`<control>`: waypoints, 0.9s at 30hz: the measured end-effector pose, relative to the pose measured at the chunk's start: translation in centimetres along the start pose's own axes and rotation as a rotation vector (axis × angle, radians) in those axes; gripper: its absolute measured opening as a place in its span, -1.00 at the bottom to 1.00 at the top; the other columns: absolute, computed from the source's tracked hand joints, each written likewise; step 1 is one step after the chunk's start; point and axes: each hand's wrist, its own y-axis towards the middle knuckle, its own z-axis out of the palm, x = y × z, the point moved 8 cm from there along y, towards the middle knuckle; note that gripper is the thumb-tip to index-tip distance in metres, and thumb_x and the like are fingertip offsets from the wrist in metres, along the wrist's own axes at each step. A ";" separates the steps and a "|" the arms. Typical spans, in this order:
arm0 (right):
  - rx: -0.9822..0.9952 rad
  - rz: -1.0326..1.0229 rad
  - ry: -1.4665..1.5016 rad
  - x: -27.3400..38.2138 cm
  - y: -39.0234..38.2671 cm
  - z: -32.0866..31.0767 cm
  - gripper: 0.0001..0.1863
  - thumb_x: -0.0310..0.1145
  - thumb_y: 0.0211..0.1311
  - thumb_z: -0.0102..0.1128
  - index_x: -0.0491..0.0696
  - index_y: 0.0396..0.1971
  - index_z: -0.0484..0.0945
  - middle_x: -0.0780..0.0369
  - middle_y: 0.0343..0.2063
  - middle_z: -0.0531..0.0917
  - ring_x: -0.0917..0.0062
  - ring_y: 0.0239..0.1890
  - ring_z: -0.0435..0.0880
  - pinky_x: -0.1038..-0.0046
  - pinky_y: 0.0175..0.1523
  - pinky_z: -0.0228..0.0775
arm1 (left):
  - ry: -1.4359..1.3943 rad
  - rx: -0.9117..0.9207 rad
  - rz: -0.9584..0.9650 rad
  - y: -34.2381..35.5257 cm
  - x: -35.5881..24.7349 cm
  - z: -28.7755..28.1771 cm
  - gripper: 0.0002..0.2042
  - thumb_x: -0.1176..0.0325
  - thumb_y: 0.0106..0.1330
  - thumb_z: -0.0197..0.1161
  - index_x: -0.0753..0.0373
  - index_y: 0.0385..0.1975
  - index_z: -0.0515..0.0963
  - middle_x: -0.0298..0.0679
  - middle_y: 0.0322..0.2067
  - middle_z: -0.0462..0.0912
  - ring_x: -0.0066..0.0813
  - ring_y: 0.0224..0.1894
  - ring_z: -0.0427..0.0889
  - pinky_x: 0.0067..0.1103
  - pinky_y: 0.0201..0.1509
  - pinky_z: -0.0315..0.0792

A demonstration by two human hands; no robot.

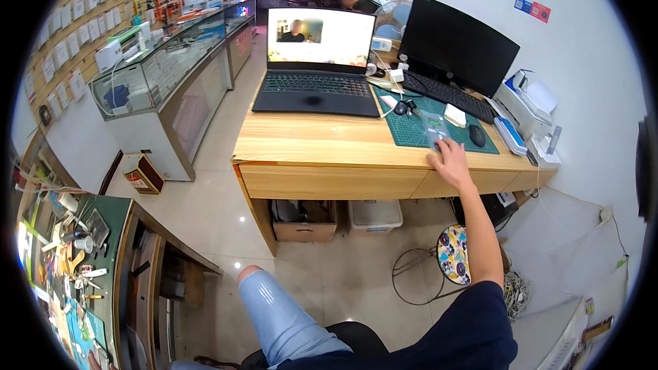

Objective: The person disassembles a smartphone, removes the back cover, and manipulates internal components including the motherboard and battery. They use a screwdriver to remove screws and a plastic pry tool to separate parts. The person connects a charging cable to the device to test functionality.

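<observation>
Black laptop [312,101] sitting open with its screen lit, upper middle of the frame, and a dark-screened monitor [456,48] off to its right. White printer [522,111] further over, upper right. Upper left's got a glass display counter [164,72] plus a wall full of hanging packets [72,20]. Lower right: flowery stool [454,253], tangled cable coil [517,296]. Cardboard box [305,233] and whitish bin [375,216] around lower middle.

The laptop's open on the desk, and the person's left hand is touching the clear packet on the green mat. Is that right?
Not quite: the head view shows it's the right hand touching the clear packet on the green mat. The laptop is open on the desk, as you said.
</observation>
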 end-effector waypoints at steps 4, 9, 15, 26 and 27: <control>-0.121 -0.286 -0.117 4.0 -5.2 -4.0 -0.43 -0.28 0.23 0.40 -0.09 0.24 0.58 0.11 0.12 0.59 0.15 0.17 0.58 0.09 0.33 0.41 | -0.028 0.101 0.110 1.8 -3.4 3.1 -0.50 0.28 0.51 0.30 0.38 0.37 0.48 0.17 0.20 0.61 0.16 0.17 0.62 -0.10 0.24 0.53; -0.598 -0.338 -0.199 9.0 -10.2 -10.6 -0.67 -0.51 0.16 0.37 -0.06 -0.04 0.74 0.20 -0.16 0.69 0.23 -0.09 0.68 0.20 0.09 0.56 | -0.479 0.239 0.060 1.3 -9.6 8.7 -0.38 0.21 0.46 0.33 0.35 0.46 0.38 0.09 0.26 0.57 0.06 0.27 0.57 -0.14 0.37 0.41; -0.590 -1.059 0.212 30.7 -21.7 -12.2 -0.81 -0.30 0.26 0.50 0.18 -0.12 0.81 0.37 -0.05 0.77 0.41 0.08 0.75 0.20 0.28 0.52 | -2.055 0.788 -0.780 -0.6 -26.8 14.2 -0.30 0.29 0.60 0.17 0.26 0.62 0.00 0.15 0.40 0.41 -0.07 0.33 0.56 -0.16 0.41 0.48; -0.003 -1.230 0.820 51.6 -26.6 -8.1 -0.72 -0.39 0.27 0.39 0.02 -0.01 0.77 0.28 -0.02 0.81 0.39 0.10 0.77 0.30 0.32 0.50 | -1.802 0.505 -1.118 -7.0 -15.7 11.7 -0.68 0.50 0.51 0.34 0.36 0.20 0.53 -0.24 0.07 0.71 -0.56 0.11 0.68 -0.57 0.24 0.56; 0.098 -1.075 0.919 53.9 -25.9 -8.5 -0.73 -0.38 0.28 0.39 -0.03 -0.03 0.76 0.24 -0.05 0.81 0.34 0.07 0.78 0.29 0.26 0.53 | -1.792 0.488 -1.089 -7.6 -15.6 11.2 -0.69 0.51 0.51 0.33 0.36 0.19 0.52 -0.25 0.06 0.71 -0.57 0.11 0.67 -0.57 0.24 0.55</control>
